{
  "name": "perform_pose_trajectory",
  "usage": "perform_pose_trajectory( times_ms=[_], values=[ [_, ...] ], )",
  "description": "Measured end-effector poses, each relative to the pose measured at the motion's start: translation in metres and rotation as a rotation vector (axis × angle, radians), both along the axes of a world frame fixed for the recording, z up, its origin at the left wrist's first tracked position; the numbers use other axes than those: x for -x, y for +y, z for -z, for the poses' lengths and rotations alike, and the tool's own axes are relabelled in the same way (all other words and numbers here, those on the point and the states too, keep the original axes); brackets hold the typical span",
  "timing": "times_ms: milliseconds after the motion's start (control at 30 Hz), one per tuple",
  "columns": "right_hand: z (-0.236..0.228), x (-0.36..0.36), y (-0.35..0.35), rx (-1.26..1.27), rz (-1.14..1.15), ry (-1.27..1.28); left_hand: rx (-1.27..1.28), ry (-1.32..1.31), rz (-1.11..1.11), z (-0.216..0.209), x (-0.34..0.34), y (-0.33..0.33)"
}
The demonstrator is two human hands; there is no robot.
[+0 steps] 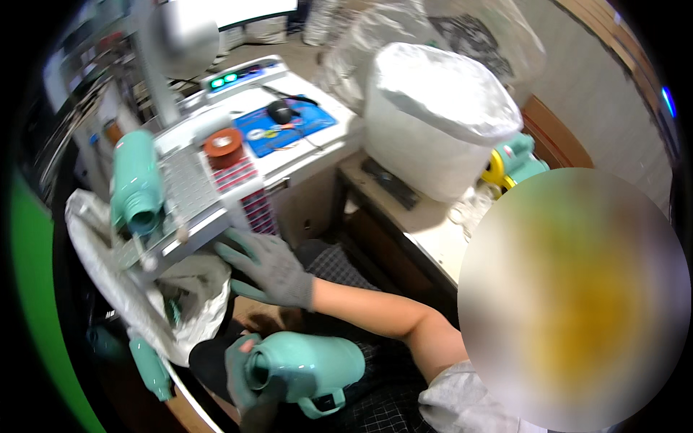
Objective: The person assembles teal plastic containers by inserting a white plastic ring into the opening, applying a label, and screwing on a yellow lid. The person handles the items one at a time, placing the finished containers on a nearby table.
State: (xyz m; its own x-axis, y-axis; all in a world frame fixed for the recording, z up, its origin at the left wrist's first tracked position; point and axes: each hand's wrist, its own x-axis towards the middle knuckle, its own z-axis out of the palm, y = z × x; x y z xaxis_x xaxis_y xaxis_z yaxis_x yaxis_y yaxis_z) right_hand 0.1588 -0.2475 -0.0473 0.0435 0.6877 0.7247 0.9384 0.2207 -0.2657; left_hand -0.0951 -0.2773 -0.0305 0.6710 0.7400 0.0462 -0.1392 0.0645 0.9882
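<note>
My left hand, in a grey and teal work glove, is closed on a glossy teal jug in front of my lap. The jug lies tilted on its side, its open mouth facing left and its handle pointing down. My right hand, in a matching glove, reaches in from the right with fingers spread and nothing visible in them. It is beside the front edge of a grey metal machine bed. On that bed's left side lies another teal jug, its mouth toward me.
A bag-lined bin stands below the machine; a further teal piece lies left of it. Behind are an orange tape roll, a blue mat with small tools, and a big white lined tub. A blurred disc covers the right side.
</note>
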Motion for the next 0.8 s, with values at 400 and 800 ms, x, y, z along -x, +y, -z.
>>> perform_pose_trajectory(
  times_ms=[400,800],
  values=[
    [0.055,-0.104,-0.457,-0.128,1.379,0.497,-0.297,0.228,0.192,-0.011,-0.029,0.028],
    [-0.063,-0.057,-0.737,1.208,2.24,0.584,-0.278,0.209,0.195,-0.033,-0.071,-0.001]
  ],
)
